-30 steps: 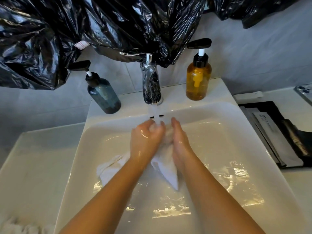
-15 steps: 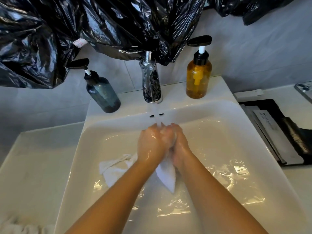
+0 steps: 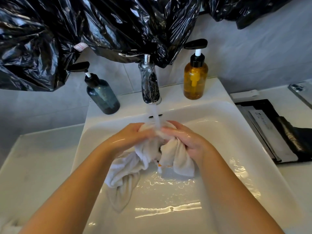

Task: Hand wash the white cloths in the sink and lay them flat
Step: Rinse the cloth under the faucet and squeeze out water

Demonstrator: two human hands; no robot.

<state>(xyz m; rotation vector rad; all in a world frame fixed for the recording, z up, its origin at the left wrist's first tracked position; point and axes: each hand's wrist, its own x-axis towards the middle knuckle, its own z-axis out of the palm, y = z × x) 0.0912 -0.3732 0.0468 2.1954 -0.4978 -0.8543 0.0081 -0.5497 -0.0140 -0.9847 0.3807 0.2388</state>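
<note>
Both hands, left (image 3: 133, 137) and right (image 3: 185, 141), grip a bunched white cloth (image 3: 148, 157) under the faucet (image 3: 149, 85) stream, over the back edge of the sink (image 3: 236, 132).

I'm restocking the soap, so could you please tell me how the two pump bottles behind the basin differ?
The blue-grey bottle stands left of the faucet, the amber bottle right of it. The blue-grey bottle looks dark inside; the amber bottle shows a yellow pump stem. Both are round, with black pump heads, on the sink ledge.
</note>
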